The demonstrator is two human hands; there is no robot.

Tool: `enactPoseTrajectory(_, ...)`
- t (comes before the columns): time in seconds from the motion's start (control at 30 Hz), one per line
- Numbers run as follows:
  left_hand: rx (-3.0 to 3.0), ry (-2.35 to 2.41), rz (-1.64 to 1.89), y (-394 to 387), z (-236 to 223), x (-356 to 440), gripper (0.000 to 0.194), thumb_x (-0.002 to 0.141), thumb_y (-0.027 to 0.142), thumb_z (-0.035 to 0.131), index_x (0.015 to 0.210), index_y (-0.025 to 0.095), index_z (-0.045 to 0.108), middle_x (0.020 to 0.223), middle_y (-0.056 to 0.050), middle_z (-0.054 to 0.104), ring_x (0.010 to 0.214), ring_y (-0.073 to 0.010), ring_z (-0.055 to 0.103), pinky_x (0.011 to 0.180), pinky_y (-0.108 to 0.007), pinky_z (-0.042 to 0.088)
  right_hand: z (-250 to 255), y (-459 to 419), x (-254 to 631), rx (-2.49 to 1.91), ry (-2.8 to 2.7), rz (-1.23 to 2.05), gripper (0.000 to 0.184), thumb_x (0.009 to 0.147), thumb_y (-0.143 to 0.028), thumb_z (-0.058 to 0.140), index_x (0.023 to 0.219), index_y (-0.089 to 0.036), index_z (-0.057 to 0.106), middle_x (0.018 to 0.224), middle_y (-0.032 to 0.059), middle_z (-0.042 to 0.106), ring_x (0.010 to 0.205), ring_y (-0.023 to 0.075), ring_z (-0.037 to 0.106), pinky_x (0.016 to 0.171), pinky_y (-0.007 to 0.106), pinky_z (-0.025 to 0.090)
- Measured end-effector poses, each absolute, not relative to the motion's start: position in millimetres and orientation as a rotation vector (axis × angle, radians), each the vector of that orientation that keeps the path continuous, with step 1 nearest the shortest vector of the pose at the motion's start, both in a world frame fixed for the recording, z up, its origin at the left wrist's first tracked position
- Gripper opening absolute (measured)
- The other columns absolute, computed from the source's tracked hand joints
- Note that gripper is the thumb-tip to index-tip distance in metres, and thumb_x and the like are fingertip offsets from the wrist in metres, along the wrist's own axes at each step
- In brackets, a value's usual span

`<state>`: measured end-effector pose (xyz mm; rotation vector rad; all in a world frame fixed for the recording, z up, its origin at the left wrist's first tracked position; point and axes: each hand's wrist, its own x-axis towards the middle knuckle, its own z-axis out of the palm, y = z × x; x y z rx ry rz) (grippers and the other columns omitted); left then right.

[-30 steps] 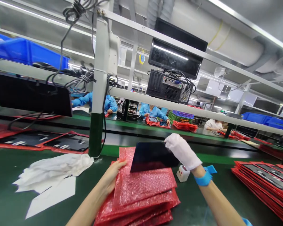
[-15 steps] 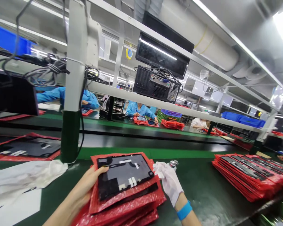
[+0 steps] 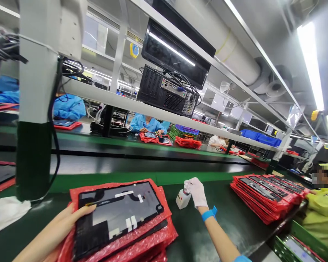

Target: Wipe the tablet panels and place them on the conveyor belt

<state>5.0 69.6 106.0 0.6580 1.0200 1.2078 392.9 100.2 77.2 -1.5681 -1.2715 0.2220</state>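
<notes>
black-and-grey panel point(image 3: 120, 208), white tabs point(image 3: 129, 224), atop red bubble wrap point(image 3: 146, 226)

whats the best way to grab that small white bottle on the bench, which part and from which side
Probably by the boxy body of the white bottle, just below its metal top, coming in from the right. It stands upright, its flat sides should suit a pinch, and the stack of red bubble pouches crowds its left. The gloved right hand is at the top, on that right side.
</notes>
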Motion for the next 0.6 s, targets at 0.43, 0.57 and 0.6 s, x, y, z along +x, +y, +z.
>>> enactPoseTrajectory(0.43,0.631,0.963,1.220,88.2,86.7,-1.3,0.047,0.064,0.009,0.072,0.108,0.024,0.063,0.069,0.001,0.076,0.051,-0.0223,0.069,0.047,-0.032,0.057,99.3,99.1,390.2,-1.878,-1.528,0.067,0.024,0.065,-0.007,0.055,0.045,-0.020,0.053,0.054,0.0015,0.057,0.055,0.0164,0.052,0.056,0.027,0.034)
enactPoseTrajectory(0.57,0.654,0.903,1.245,81.1,99.1,3.9,0.057,0.065,0.004,0.068,0.119,0.022,0.059,0.076,-0.002,0.076,0.056,-0.0227,0.072,0.054,-0.034,0.060,122.2,91.5,345.1,-1.692,-1.567,0.081,0.018,0.072,-0.010,0.056,0.057,-0.019,0.059,0.061,0.0028,0.061,0.058,0.0177,0.055,0.057,0.027,0.039)
enactPoseTrajectory(0.6,0.643,0.894,1.251,79.8,101.4,5.0,0.060,0.065,0.003,0.067,0.121,0.022,0.059,0.079,-0.003,0.077,0.058,-0.0227,0.072,0.055,-0.034,0.060,125.2,90.0,321.3,-1.606,-1.594,0.077,0.014,0.076,-0.013,0.055,0.065,-0.018,0.062,0.067,0.0035,0.063,0.063,0.0184,0.058,0.060,0.028,0.042)
